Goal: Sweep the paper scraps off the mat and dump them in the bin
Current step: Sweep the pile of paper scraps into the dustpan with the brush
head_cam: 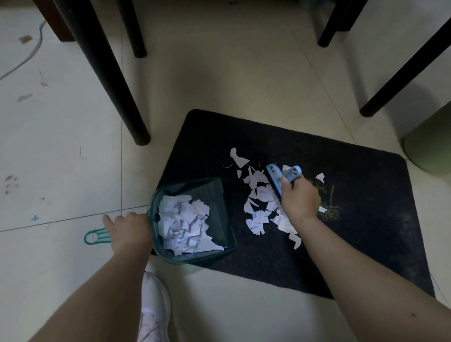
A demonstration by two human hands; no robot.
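The right hand (300,199) grips a blue brush (278,179) set down among the loose paper scraps (260,203) at mid-mat, while the left hand (128,229) holds the handle of the teal dustpan (220,197), already part-filled, at the mat's (366,242) nine o'clock edge. This looks like mid-sweep: the next stroke should drag the pile toward nine o'clock into the pan's mouth, then the load goes to the green bin (437,144) at three o'clock.
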